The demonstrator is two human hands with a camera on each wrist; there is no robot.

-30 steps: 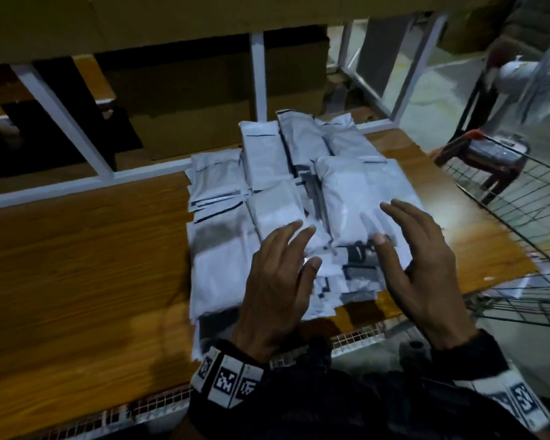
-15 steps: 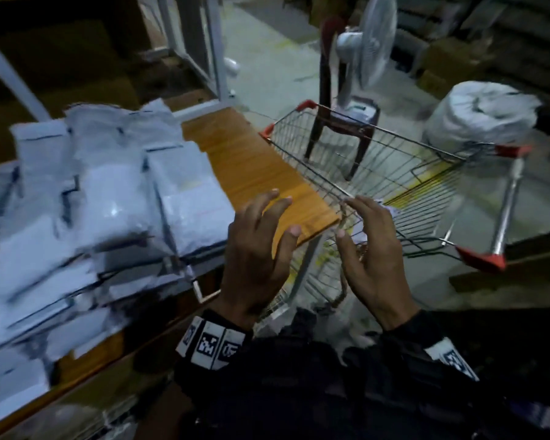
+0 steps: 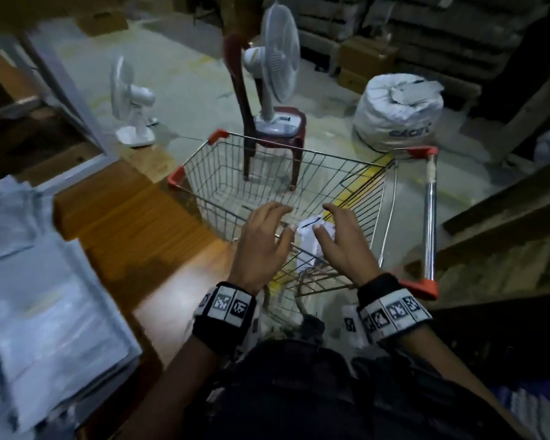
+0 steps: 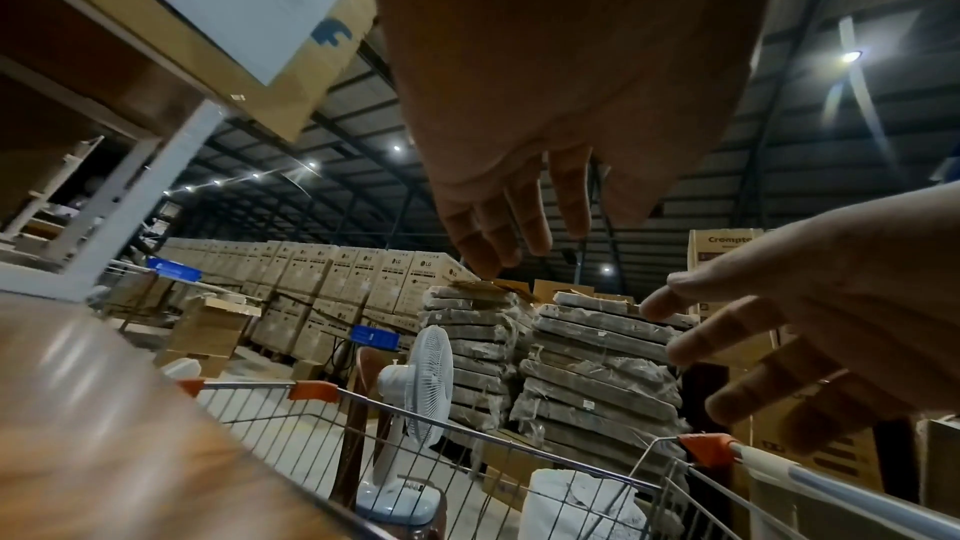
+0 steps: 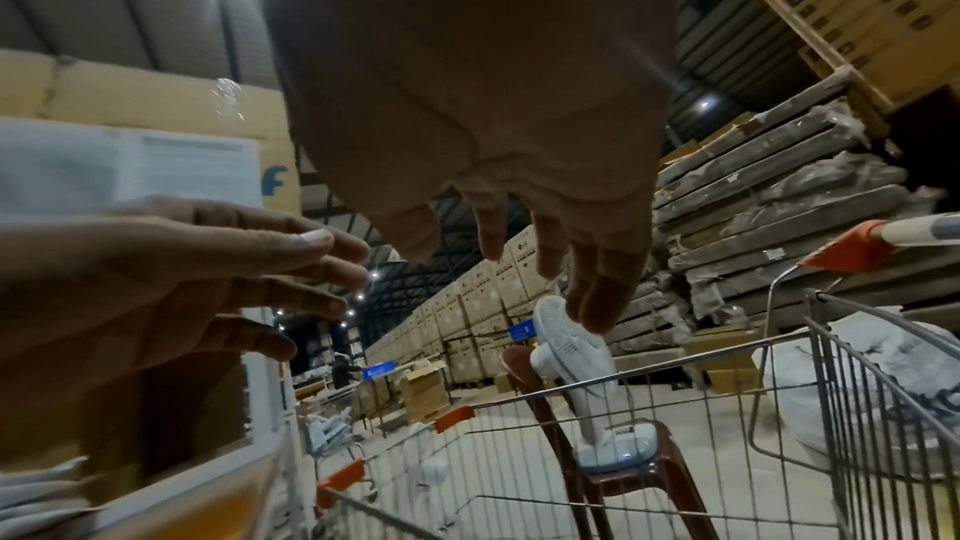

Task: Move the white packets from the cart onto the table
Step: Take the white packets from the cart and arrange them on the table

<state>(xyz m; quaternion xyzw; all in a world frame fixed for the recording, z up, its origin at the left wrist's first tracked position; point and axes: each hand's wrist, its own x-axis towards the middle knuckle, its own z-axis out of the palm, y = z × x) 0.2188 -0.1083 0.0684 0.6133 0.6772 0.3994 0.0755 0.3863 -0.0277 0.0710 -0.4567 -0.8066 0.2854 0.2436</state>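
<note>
- a white packet (image 3: 310, 231) lies low inside the cart (image 3: 356, 185), seen between the two hands; more white shows just below it, at about the same spot, though how many packets that makes cannot be told from here
- the rest of the cart's wire floor looks bare in the head view, so by my reading little is left in it; the near end of the basket is hidden behind the hands and wrists, so a few more could lie there
- a large heap of white packets (image 3: 45, 296) already sits on the tabletop (image 3: 134, 223) to the left, blurred but plainly many layers deep; most of the job looks done
- the left hand (image 3: 262, 239) hovers over the cart with fingers spread and lightly bent, holding nothing; the wrist view shows its fingers (image 4: 499, 228) apart with only air beneath them
- the right hand (image 3: 343, 239) is likewise spread and empty, its fingers (image 5: 587, 261) hanging loose over the basket; neither hand touches the packet yet
- what remains, as I judge it: reach down, gather the last packet or packets, carry them left and set them on the heap
- the cart stands just beside the tabletop's end, its red corner (image 3: 176, 176) close to the wood, so the carry is short
- beyond the cart a fan (image 3: 273, 74) stands on a red chair (image 3: 280, 134); a second fan (image 3: 131, 103) and a tied white sack (image 3: 397, 112) sit on the floor; none of these belong to the task
</note>
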